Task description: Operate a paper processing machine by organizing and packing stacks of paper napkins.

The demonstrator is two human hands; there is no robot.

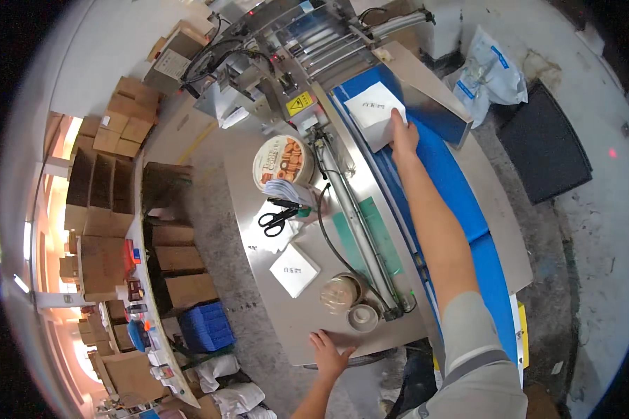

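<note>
At the far end of the blue conveyor belt (444,188), my right hand (404,140) grips the near right edge of a flat white printed paper packet (372,108). The thumb lies on top of it, while the fingers underneath are partly hidden. My left hand (330,357) rests at the near edge of the steel tabletop (293,332), fingers apart and holding nothing. Closest to it are a small round dish-like ring (363,318) and a roll of clear tape (340,293). Another white printed square (294,270) lies farther left.
A metal rail (353,223) runs beside the belt, with a machine (286,77) behind it. A round cookie tin (282,161) and black scissors (273,223) sit on the tabletop. Cardboard boxes (127,115) and a blue crate (207,327) stand left; a white plastic bag (493,77) lies at the back right.
</note>
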